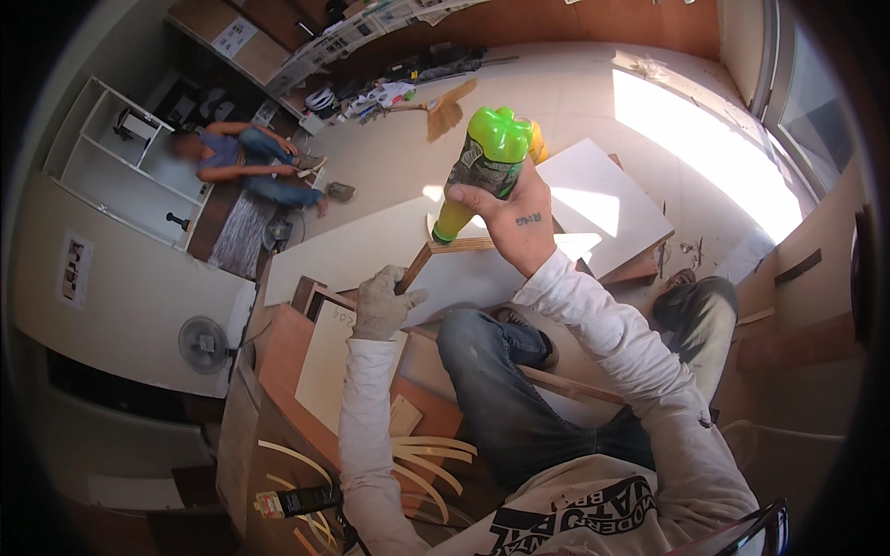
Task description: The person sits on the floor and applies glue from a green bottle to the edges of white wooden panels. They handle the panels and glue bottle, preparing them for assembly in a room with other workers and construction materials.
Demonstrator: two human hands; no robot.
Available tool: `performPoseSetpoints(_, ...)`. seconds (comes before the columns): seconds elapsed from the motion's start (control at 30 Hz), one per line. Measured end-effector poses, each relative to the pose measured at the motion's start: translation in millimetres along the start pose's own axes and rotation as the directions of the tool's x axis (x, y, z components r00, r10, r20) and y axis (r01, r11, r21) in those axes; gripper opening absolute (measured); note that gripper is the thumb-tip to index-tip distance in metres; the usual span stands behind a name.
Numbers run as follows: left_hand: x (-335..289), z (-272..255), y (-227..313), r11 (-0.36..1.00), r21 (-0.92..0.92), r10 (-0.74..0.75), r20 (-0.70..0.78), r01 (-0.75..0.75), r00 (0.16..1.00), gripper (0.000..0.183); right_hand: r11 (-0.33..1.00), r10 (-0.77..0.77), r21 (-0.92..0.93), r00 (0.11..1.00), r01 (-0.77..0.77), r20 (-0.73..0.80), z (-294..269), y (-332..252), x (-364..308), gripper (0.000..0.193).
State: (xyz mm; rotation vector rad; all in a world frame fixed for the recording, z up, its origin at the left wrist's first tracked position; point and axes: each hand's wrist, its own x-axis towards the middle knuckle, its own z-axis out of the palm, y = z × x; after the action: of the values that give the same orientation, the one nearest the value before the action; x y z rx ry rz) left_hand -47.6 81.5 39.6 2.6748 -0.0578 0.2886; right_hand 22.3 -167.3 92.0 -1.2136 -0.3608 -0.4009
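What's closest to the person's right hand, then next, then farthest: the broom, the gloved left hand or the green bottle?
1. Green bottle: held in right hand.
2. Gloved left hand: lower left, holding the board.
3. Broom: farthest, across the floor.

Left grip point(380, 302): gloved, fingers bent, held ahead of the torso. Left forearm point(367, 398): sleeved, near vertical in view. Right grip point(517, 213): bare, raised higher and farther forward, fingers curled closed, thumb point(471, 198) extending leftward. Right forearm point(598, 310): sleeved, slanting up and leftward. Both knees point(468, 335) bent.
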Motion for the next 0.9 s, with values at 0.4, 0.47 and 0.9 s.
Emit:
performPoseSetpoints(0.4, -5.8, -3.9, -6.7, 0.995, -0.098, -0.014, -0.014, 0.013, 1.000, 0.037, 0.974, 0.216, -0.028, 0.955, -0.226, -0.202, -69.0, 77.8, -15.3, 0.043)
performPoseSetpoints(0.47, -8.9, -4.6, -1.9, 0.994, -0.095, -0.052, 0.004, 0.052, 0.999, 0.036, 0.958, 0.180, -0.172, 0.947, -0.230, -0.266, -93.9, 97.7, -17.6, 0.043)
performPoseSetpoints(0.9, 2.8, -8.0, 10.1, 0.996, 0.080, 0.030, -0.028, -0.027, 0.999, 0.044, 0.947, 0.302, 0.151, 0.945, -0.282, -0.129, -71.2, 71.9, -10.9, 0.037)
